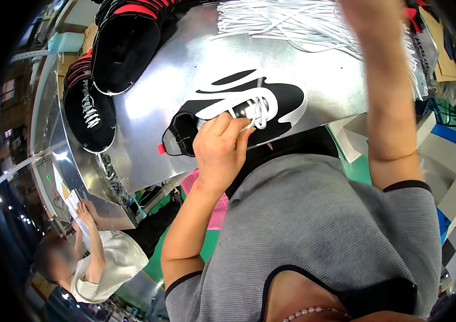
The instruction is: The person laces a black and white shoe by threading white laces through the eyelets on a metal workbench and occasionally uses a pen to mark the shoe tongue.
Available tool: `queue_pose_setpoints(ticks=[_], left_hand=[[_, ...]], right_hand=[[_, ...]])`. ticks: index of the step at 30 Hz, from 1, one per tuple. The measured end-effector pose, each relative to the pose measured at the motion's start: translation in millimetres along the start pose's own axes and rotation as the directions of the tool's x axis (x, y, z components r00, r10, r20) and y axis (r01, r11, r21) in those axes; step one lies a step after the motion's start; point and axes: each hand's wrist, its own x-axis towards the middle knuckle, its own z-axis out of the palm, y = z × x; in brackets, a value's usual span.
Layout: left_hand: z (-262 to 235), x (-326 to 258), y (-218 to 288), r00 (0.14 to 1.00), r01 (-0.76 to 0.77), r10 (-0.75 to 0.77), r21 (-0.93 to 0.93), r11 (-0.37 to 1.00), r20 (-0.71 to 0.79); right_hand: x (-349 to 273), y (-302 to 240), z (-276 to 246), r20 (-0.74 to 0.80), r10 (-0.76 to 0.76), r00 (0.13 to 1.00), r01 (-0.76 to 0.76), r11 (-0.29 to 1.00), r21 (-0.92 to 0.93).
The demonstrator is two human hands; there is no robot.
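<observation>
A black sneaker (281,99) with white side stripes and a white sole edge lies on its side near the front edge of a shiny metal table (185,59). My left hand (218,150) rests on the sneaker's opening, fingers pinched on a white lace (260,107) threaded through the eyelets. My right forearm rises along the right side to the top edge. Only the base of my right hand (370,6) shows there, over a pile of loose white laces (281,21); its fingers are cut off.
Several black shoes with red lining (123,48) and one with white lacing (89,110) are stacked at the table's left. A pink basket (218,206) sits below the table. Another person in a white shirt (104,263) handles papers at lower left.
</observation>
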Motion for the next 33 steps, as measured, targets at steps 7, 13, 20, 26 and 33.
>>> queue_pose_setpoints(ticks=[7,13,20,26,33], left_hand=[[-16,6,-3,0.911,0.411,-0.352,-0.448,0.794,0.213],[-3,14,-5,0.885,0.453,-0.463,-0.316,0.833,0.046],[13,13,-10,0.831,0.497,-0.549,-0.327,0.804,-0.090],[20,15,-12,0.809,0.487,-0.569,-0.377,0.788,-0.145],[23,14,-10,0.792,0.504,-0.582,-0.339,0.794,-0.185]], right_hand=[[-70,12,5,0.254,0.439,0.862,-0.447,0.894,-0.031],[-65,20,25,0.132,0.280,0.951,-0.265,0.957,-0.118],[-63,28,28,0.205,0.220,0.954,-0.173,0.959,-0.223],[-63,25,27,0.227,0.140,0.964,-0.058,0.941,-0.333],[-68,4,10,0.245,0.253,0.936,-0.143,0.909,-0.392]])
